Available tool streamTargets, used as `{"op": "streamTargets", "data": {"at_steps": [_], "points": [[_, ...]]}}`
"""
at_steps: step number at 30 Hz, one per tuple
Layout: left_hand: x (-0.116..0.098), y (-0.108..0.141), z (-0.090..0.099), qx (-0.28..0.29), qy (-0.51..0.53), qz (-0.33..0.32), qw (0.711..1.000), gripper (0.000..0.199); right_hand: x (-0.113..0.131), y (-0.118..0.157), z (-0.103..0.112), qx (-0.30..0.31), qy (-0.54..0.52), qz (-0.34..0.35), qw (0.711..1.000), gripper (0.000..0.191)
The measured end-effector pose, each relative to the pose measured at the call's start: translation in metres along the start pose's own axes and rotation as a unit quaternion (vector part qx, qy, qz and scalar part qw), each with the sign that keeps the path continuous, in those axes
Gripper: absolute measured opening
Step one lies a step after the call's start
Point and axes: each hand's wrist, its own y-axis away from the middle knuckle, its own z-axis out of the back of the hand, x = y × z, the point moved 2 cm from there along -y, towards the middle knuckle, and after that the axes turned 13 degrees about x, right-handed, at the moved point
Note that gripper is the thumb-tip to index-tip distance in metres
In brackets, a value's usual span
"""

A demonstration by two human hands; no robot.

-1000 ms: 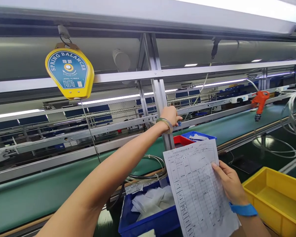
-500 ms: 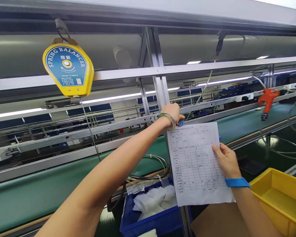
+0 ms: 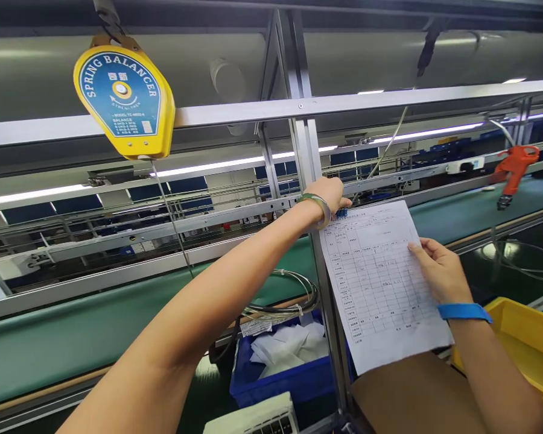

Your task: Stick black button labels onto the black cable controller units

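Note:
A printed form with a table and some handwriting, the paper sheet (image 3: 384, 289), hangs tilted beside the metal post (image 3: 305, 150). My left hand (image 3: 329, 196), with a bangle at the wrist, is at the sheet's top left corner by the post. Its fingers are bent around a small blue object (image 3: 342, 212) at the paper's top edge, mostly hidden. My right hand (image 3: 441, 271), below which sits a blue wristband, pinches the sheet's right edge between thumb and fingers.
A yellow spring balancer (image 3: 124, 99) hangs at the upper left with its cable down. Behind runs a green conveyor belt (image 3: 72, 337). Below are a blue bin (image 3: 283, 389) of white papers and coiled cables (image 3: 294, 301). A yellow bin (image 3: 525, 343) and a red tool (image 3: 516, 172) are right.
The view has shifted, showing more of the area below. The sheet's lower end has swung right with my right hand, so the sheet is more tilted. My left hand stays at its top corner.

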Motion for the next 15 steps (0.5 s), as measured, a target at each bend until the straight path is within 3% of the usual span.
{"op": "streamTargets", "data": {"at_steps": [2, 5, 6, 8, 10, 12, 14, 15], "points": [[-0.002, 0.008, 0.0, -0.018, -0.031, -0.002, 0.999, 0.039, 0.002, 0.018, 0.006, -0.061, 0.06, 0.042, 0.995, 0.034], [-0.011, 0.036, 0.0, -0.079, -0.083, -0.029, 0.993, 0.044, 0.002, 0.073, 0.015, -0.14, 0.147, 0.095, 0.975, 0.036], [-0.015, 0.051, -0.003, -0.1, -0.082, -0.049, 0.99, 0.043, 0.0, 0.096, 0.018, -0.13, 0.161, 0.088, 0.975, 0.032], [-0.022, 0.092, -0.023, -0.125, -0.04, -0.107, 0.985, 0.043, -0.009, 0.144, 0.022, -0.007, 0.161, 0.016, 0.987, 0.026], [-0.022, 0.147, -0.068, -0.099, 0.036, -0.15, 0.983, 0.047, -0.026, 0.198, 0.025, 0.214, 0.131, -0.108, 0.962, 0.025], [-0.019, 0.216, -0.14, -0.014, 0.089, -0.23, 0.969, 0.046, -0.046, 0.265, 0.029, 0.406, 0.071, -0.23, 0.882, 0.023], [-0.014, 0.292, -0.228, 0.1, 0.103, -0.328, 0.934, 0.046, -0.061, 0.345, 0.034, 0.483, 0.005, -0.327, 0.812, 0.021], [-0.01, 0.328, -0.27, 0.139, 0.1, -0.329, 0.929, 0.044, -0.066, 0.389, 0.035, 0.484, -0.027, -0.383, 0.786, 0.021]]}}
